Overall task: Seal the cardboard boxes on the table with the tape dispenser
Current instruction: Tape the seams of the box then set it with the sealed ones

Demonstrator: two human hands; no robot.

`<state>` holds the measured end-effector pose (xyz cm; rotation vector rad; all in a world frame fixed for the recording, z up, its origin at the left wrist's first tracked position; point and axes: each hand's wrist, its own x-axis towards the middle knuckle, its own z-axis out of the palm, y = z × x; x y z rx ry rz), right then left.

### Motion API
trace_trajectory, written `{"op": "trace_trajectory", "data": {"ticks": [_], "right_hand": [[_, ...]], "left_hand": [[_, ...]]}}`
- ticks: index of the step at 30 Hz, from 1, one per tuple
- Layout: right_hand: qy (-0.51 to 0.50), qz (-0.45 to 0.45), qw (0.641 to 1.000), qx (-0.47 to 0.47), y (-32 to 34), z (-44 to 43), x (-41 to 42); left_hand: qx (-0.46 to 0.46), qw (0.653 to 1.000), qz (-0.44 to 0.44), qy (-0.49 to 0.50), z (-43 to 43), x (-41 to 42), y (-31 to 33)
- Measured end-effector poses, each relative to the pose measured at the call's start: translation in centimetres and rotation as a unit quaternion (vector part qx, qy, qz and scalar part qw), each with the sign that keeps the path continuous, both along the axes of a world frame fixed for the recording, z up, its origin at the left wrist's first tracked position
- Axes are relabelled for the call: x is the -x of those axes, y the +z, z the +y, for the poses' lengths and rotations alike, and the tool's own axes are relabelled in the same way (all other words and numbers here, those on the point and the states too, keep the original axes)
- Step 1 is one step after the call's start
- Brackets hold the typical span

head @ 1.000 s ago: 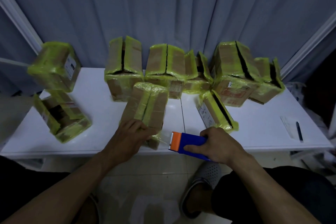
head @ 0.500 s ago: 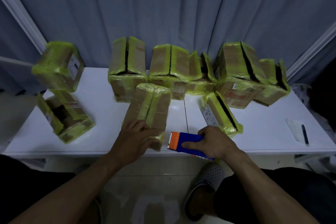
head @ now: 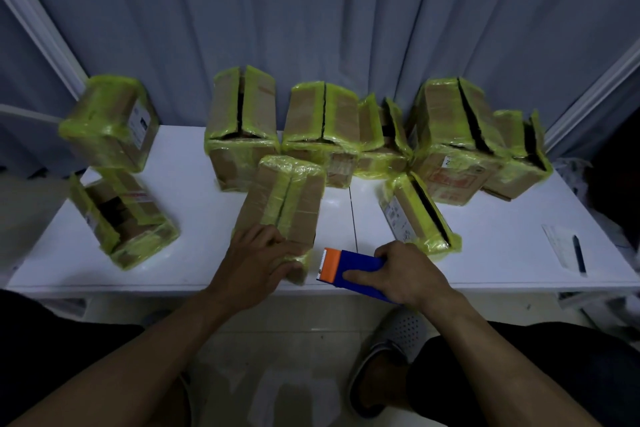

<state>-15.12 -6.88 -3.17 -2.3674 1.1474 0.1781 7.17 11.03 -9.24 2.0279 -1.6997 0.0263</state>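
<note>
**Smoothing the tape end on the front box**

Head view: the left hand (head: 256,260) has slid further over the near end of the front box (head: 294,194), fingers curled round it, likely pressing the tape flat. The right hand (head: 408,274) grips the tape dispenser (head: 349,269) just right of that end, at the edge of the white table (head: 187,163). This strip looks done. The back-row boxes (head: 242,107) still gape. A grey curtain (head: 346,10) hangs behind, and a pen (head: 579,253) lies far right.
</note>
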Motion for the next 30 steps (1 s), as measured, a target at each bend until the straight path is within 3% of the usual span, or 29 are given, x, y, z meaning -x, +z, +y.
{"op": "trace_trajectory", "data": {"ticks": [15,21,26,30], "right_hand": [[0.029,0.04,0.996,0.071,-0.1,1.7,-2.7],[0.077,0.092,0.975,0.188,-0.1,2.8,-2.6],[-0.011,0.056,0.984,0.172,1.0,1.1,-1.7],[-0.054,0.044,0.983,0.171,1.5,0.4,-0.6]], "left_hand": [[-0.008,0.999,0.031,0.032,-0.8,0.8,0.0],[0.008,0.998,0.05,0.031,-0.9,0.9,0.3],[0.023,0.995,0.025,0.09,-0.8,1.8,0.9],[-0.056,0.984,-0.031,0.165,-2.4,3.9,2.0]]}}
